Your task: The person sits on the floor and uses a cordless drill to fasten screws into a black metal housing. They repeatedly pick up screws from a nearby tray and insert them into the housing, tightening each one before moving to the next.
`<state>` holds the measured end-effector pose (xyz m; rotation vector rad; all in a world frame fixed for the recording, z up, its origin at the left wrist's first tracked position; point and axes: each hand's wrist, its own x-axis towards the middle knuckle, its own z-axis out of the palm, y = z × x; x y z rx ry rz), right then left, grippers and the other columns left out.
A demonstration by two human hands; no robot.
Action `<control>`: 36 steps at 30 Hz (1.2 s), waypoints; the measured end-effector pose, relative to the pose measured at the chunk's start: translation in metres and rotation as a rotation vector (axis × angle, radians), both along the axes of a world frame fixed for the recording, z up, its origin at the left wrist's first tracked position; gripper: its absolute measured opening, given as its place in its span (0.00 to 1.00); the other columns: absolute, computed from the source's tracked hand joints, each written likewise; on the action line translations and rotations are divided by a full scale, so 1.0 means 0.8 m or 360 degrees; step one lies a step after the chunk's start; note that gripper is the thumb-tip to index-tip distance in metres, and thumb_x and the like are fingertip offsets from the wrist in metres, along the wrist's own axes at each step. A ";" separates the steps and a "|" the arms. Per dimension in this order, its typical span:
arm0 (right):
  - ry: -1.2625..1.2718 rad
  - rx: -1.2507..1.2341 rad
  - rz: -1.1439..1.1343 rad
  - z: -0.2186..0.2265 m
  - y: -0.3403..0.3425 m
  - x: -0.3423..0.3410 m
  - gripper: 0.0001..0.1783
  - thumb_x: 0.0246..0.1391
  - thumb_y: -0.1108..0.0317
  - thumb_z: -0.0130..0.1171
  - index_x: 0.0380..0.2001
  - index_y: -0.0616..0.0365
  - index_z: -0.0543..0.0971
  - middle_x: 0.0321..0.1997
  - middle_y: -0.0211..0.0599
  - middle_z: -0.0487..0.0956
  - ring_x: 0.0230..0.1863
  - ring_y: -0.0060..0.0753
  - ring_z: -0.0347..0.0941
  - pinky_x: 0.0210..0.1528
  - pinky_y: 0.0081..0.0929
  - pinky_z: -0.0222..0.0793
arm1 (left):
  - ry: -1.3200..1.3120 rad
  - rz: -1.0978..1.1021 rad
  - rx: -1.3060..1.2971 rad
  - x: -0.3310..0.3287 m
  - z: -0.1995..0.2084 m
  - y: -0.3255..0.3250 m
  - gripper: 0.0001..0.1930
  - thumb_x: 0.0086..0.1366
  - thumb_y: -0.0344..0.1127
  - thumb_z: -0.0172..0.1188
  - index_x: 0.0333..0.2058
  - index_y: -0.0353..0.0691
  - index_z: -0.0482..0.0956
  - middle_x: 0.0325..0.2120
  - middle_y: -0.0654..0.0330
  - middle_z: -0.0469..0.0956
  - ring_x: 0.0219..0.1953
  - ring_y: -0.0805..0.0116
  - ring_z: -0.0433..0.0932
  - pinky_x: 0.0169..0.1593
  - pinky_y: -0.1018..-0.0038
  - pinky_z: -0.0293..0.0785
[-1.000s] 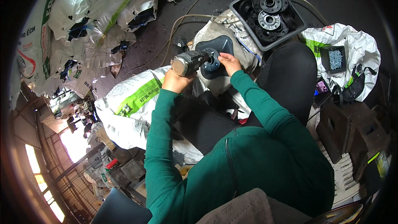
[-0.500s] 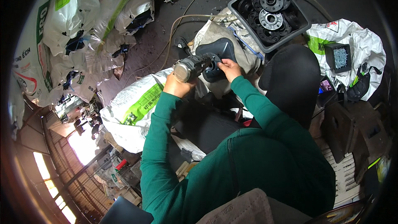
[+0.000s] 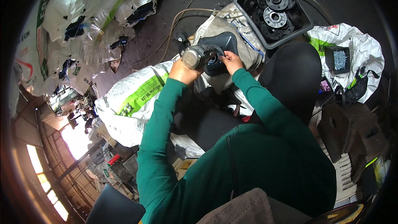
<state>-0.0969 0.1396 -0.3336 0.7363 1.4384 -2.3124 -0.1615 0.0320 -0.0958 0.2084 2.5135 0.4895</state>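
My left hand (image 3: 183,73) is wrapped around a grey power driver (image 3: 195,56), its round back end toward me. The driver's front points at a black round part, mostly hidden behind it. At that part's right side, my right hand (image 3: 232,63) has its thumb and fingers pinched on the edge. Underneath is a dark grey moulded plastic piece (image 3: 227,41) with a wide flared end, resting on a pale cloth-like sack (image 3: 245,37) in front of my knees. Where the driver's tip meets the part is hidden.
A grey crate (image 3: 287,41) of black flanged discs (image 3: 277,1) and a lighter metal one (image 3: 275,18) stands beyond my right knee. Further right, a small black box of screws (image 3: 340,59) sits on a white sack (image 3: 370,45). Filled white sacks (image 3: 87,0) crowd the left; a hose (image 3: 179,16) crosses the floor.
The driver and both hands have shifted slightly right in the picture. The whole view has tilted a little. Both grips look the same.
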 end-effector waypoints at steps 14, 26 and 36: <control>0.0223 -0.0081 -0.0060 0.076 0.032 0.001 0.21 0.48 0.69 0.63 0.45 0.64 0.71 0.35 0.33 0.77 0.35 0.20 0.71 0.38 0.18 0.66 | -0.0005 0.0167 0.0100 0.289 0.082 -0.030 0.31 0.49 0.36 0.61 0.54 0.47 0.64 0.45 0.55 0.74 0.43 0.55 0.76 0.47 0.65 0.72; 0.2641 0.0435 0.1662 0.299 -0.168 0.157 0.15 0.40 0.67 0.63 0.36 0.52 0.79 0.31 0.33 0.76 0.35 0.41 0.70 0.38 0.34 0.68 | 0.0357 0.0449 -0.0108 0.444 0.027 -0.026 0.22 0.49 0.41 0.59 0.45 0.46 0.72 0.34 0.57 0.74 0.37 0.59 0.74 0.39 0.62 0.63; 0.2148 0.0475 0.2402 0.231 -0.241 0.198 0.19 0.50 0.64 0.56 0.47 0.52 0.74 0.41 0.41 0.78 0.42 0.44 0.73 0.45 0.37 0.69 | 0.0946 0.1070 0.1226 0.415 0.117 -0.186 0.14 0.55 0.34 0.61 0.40 0.38 0.77 0.39 0.55 0.77 0.42 0.67 0.77 0.45 0.72 0.72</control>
